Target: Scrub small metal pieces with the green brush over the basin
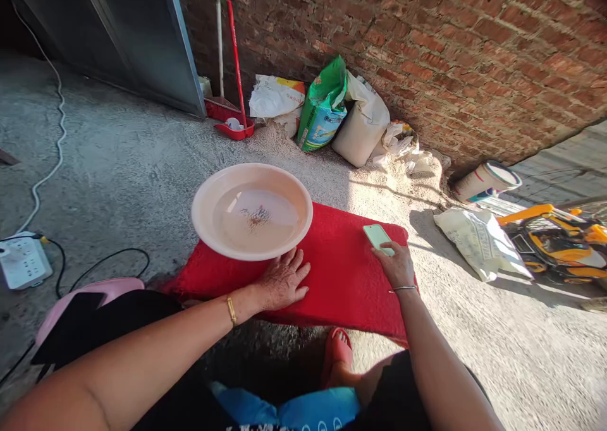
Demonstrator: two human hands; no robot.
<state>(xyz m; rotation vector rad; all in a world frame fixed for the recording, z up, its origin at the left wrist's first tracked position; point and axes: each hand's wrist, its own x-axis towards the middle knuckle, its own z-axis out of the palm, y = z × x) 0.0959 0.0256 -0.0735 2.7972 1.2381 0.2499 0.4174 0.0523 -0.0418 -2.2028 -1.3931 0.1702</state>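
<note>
My left hand [283, 280] lies flat with fingers spread on the red cloth [339, 263] that covers a low table, just below the rim of a wide pale pink basin [303, 229]. Water stands in the basin, with a reflection and a brownish patch in its middle. At the table's right end my right hand [397, 264] grips the near end of a pale green slab [377, 234] with rounded corners. Its exact kind does not show. The slab is on or close above the cloth; I cannot tell which.
A white power strip [23, 260] with cables lies at the left. By the brick wall stand a red dustpan [237, 131], a green sack [323, 105], a white sack [363, 124] and a bucket [486, 181]. A filled bag [481, 241] and a yellow-black machine [559, 241] are at right.
</note>
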